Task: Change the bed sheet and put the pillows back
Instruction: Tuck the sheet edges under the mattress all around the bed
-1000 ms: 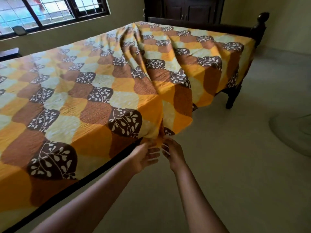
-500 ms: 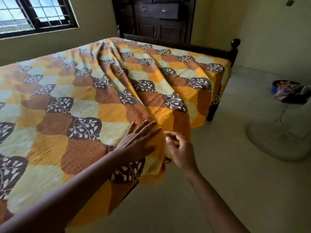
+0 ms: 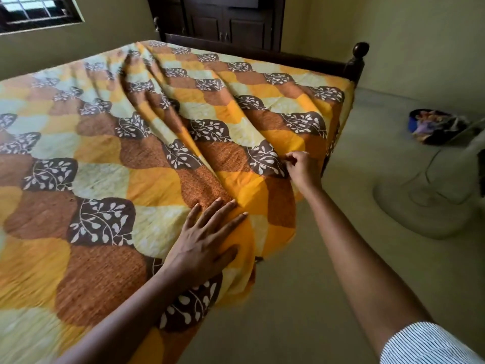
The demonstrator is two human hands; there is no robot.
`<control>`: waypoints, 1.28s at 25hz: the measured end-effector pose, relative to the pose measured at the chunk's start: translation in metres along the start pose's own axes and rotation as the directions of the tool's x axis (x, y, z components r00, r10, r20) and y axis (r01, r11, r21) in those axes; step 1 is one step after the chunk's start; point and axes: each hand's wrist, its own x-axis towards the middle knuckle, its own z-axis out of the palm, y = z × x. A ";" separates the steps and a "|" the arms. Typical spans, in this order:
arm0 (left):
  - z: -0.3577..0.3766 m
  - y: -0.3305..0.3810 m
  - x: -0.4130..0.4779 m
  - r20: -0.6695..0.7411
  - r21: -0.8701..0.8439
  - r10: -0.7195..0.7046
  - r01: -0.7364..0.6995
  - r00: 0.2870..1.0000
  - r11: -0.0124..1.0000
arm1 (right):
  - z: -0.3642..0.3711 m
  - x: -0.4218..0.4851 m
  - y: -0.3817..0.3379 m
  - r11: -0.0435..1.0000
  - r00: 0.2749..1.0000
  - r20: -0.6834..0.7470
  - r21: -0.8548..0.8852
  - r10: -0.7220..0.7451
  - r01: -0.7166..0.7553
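A bed sheet [image 3: 105, 158] printed in orange, brown and pale yellow with dark leaf patches covers the bed. Long creases run from the far end toward the near side edge. My left hand [image 3: 207, 240] lies flat on the sheet at the bed's side edge, fingers spread. My right hand [image 3: 301, 170] is farther along the same edge, fingers pinched on a fold of the sheet. No pillows are in view.
The dark wooden bed frame [image 3: 357, 61] with a round post stands at the far corner, a dark wardrobe [image 3: 223, 19] behind it. A pedestal fan base [image 3: 420, 206] sits on the floor at right, with a pile of coloured cloth [image 3: 435, 124] beyond. A window [image 3: 34, 11] is at top left.
Both hands rose from the hanging hem onto the bed. The left hand stayed flat on the sheet, while the right hand moved farther along the edge and pinched a fold.
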 end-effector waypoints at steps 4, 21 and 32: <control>-0.014 0.011 0.036 -0.190 -0.068 -0.048 0.035 0.981 0.997 | 0.000 0.013 0.000 0.999 0.985 0.170 0.051 -0.016 0.007; -0.037 0.035 0.286 0.029 0.139 -0.099 0.094 0.995 0.986 | -0.067 0.091 0.050 0.873 0.934 0.328 0.405 0.140 -0.273; -0.039 0.039 0.359 -0.093 0.100 -0.019 0.029 0.995 0.995 | -0.071 0.058 0.060 0.896 0.982 0.083 0.402 0.171 -0.190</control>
